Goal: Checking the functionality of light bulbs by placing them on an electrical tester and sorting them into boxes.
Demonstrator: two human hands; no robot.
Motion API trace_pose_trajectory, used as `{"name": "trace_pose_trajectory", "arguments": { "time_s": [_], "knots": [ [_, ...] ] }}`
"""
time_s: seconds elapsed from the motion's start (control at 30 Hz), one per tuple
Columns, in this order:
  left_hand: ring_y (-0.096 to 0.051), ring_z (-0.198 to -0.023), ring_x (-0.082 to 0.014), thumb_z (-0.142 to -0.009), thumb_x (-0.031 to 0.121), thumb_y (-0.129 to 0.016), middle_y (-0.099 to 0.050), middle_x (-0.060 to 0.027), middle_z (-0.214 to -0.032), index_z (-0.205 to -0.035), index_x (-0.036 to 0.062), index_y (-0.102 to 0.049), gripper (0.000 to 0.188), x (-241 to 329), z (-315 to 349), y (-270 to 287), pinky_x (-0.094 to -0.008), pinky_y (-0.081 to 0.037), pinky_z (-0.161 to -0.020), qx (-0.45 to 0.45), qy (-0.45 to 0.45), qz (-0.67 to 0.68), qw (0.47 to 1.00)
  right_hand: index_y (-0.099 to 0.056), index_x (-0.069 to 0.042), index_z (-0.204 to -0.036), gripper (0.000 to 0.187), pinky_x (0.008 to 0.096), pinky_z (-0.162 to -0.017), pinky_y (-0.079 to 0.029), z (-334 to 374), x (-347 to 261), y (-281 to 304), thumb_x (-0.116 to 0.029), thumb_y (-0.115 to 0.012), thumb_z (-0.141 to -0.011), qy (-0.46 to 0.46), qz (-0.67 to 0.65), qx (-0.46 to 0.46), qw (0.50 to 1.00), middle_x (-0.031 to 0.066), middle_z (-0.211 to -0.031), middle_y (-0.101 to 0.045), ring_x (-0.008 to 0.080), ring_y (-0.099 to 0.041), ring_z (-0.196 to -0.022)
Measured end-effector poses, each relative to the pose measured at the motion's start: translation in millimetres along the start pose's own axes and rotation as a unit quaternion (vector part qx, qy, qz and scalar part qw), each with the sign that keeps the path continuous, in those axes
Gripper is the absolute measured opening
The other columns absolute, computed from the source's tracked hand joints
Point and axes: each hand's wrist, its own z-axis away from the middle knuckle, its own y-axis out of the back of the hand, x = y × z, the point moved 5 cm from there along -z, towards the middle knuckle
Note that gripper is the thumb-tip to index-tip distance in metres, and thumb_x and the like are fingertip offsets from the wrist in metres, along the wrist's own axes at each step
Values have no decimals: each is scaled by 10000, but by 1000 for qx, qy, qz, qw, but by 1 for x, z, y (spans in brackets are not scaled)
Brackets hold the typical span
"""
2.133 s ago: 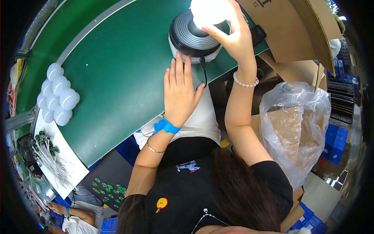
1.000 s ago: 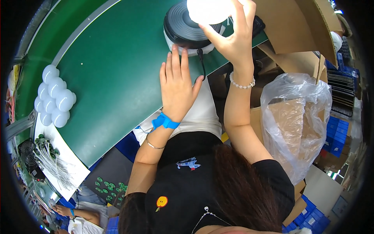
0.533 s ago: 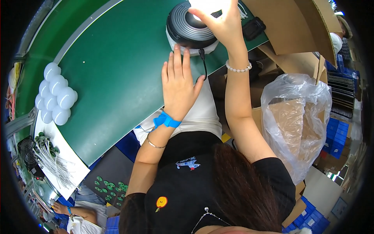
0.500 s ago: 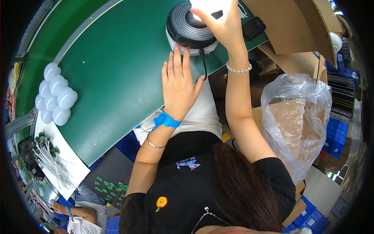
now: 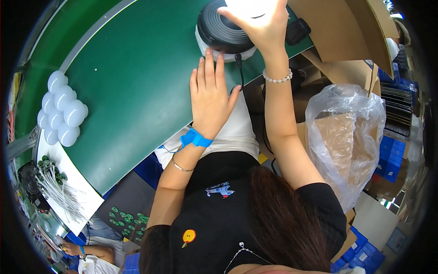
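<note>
A black round device [image 5: 220, 28] with concentric rings on its top rests on a whitish base [image 5: 201, 44] at the table's far edge of view. My left hand [image 5: 211, 101] is open, palm down, its fingers straight and their tips touching the base's near side. Beside its thumb a black cable [image 5: 240, 67] with a plug end runs down from the base. My right hand [image 5: 268, 35] reaches over the device, thumb and fingers curved around a glowing white lamp [image 5: 248, 6]. Glare and the top edge of view hide most of the lamp's shape.
On the green table [image 5: 137, 86], a cluster of white globes [image 5: 64, 109] stands at left. A black tray-like object [image 5: 298, 31] and an open cardboard box [image 5: 337, 27] are at right, above a plastic-lined carton [image 5: 337, 141]. Another person's hand [image 5: 70, 249] shows lower left.
My right hand has shifted slightly right with the lamp, and its thumb has moved left over the ringed top. My left hand has stayed nearly still.
</note>
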Motion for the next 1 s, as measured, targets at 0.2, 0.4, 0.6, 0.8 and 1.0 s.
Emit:
{"name": "trace_pose_trajectory", "arguments": {
  "time_s": [0.2,0.4,0.6,0.8,1.0],
  "knots": [
    [-362,-1274,-348,-786,325,-686,-261,-231,-1454,-1416,-18,-259,835,0,0,0,-453,-303,-1040,-2,3,0,1000,-633,17,-921,126,415,-789,-487,9,10,-7,-21,-628,-800,22,32,27,999,152,-934,-641,314,-621,-857],
    [-360,-1278,-343,-792,331,-681,-257,-231,-1457,-1418,-17,-257,833,-1,1,-1,-454,-303,-1042,-4,6,-3,1000,-548,61,-1077,240,292,-803,-449,12,29,-4,-94,-417,-949,-244,-218,73,942,136,-976,-596,219,-572,-875],
    [-360,-1274,-347,-791,329,-682,-253,-235,-1456,-1412,-24,-260,829,1,0,-2,-453,-299,-1043,-5,0,-2,1000,-565,54,-1096,289,332,-839,-451,21,48,-3,-111,-592,-861,-124,-245,98,957,143,-1033,-619,242,-585,-948],
    [-363,-1266,-349,-788,326,-684,-257,-236,-1452,-1406,-29,-266,826,0,0,0,-452,-297,-1042,-4,0,-12,1000,-473,-7,-1178,731,344,-808,-484,29,36,-6,-274,-857,-616,-241,-81,-70,965,144,-1143,-545,275,-558,-1031],
    [-369,-1261,-350,-787,326,-686,-260,-236,-1452,-1408,-30,-264,830,0,0,-1,-453,-301,-1041,0,-2,-6,1000,-588,33,-1044,378,340,-762,-479,21,32,2,-132,-751,-747,-203,-109,14,973,141,-992,-612,247,-598,-863]
  ]
}}
